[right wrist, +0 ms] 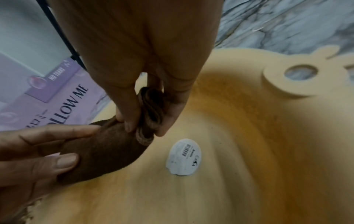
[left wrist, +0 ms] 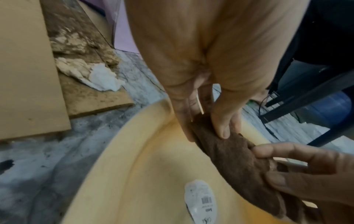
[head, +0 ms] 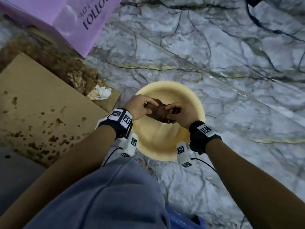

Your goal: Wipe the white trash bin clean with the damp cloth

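A brown cloth (head: 160, 111) hangs bunched over a pale yellow basin (head: 166, 146) on the marble floor. My left hand (head: 140, 105) pinches its left end between thumb and fingers; in the left wrist view that hand (left wrist: 210, 125) grips the cloth (left wrist: 233, 163) above the basin (left wrist: 143, 166). My right hand (head: 179, 113) grips the other, folded end; in the right wrist view this hand (right wrist: 145, 119) holds the cloth (right wrist: 107, 150) over the basin (right wrist: 249, 151). A white sticker (right wrist: 184, 156) lies on the basin's bottom. No white trash bin is in view.
Stained cardboard sheets (head: 38, 104) lie on the floor to the left with crumpled tissue (head: 102, 92) at their edge. A purple box (head: 79, 19) stands at the far left. A black cable (head: 264, 25) runs at the far right. A dark stool frame (left wrist: 306, 97) shows beyond my left hand.
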The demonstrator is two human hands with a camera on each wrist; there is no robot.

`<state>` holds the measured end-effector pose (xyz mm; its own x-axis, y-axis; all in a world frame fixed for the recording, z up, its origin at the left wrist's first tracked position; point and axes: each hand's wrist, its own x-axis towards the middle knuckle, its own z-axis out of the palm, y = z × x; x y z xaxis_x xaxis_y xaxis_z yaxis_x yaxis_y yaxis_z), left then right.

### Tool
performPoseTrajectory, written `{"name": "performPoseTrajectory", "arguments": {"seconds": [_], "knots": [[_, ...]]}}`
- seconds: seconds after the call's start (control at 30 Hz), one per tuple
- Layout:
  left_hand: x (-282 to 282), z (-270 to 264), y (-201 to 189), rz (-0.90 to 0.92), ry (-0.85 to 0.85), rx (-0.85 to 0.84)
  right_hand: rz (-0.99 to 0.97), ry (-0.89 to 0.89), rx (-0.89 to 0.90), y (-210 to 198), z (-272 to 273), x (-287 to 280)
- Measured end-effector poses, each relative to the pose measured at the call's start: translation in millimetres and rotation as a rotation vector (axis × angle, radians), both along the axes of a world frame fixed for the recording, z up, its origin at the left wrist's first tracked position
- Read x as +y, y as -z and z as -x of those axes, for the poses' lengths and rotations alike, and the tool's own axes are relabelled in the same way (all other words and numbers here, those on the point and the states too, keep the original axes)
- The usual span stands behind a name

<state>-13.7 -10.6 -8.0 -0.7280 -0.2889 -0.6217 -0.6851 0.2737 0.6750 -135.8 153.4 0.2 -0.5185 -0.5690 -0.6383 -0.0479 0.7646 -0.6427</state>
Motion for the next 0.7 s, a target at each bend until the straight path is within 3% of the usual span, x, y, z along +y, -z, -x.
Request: {"name": "performPoseTrajectory", "arguments": {"seconds": [0.2, 0.37, 0.6, 0.7], "knots": [[9, 4, 16, 0.075, 0.245, -0.118, -0.15, -0.032, -0.036, 19, -4, 0], [13, 3, 23, 0.097, 0.317, -0.154, -0.245, -0.141, 0.025, 30, -11, 1], [10, -1, 22, 0.0, 0.158, -0.145, -0.243, -0.24, 0.091, 27, -11, 1], [2, -3, 12, -0.093, 0.015, -0.08, -0.223, -0.151, 0.086, 22, -10, -3]]}}
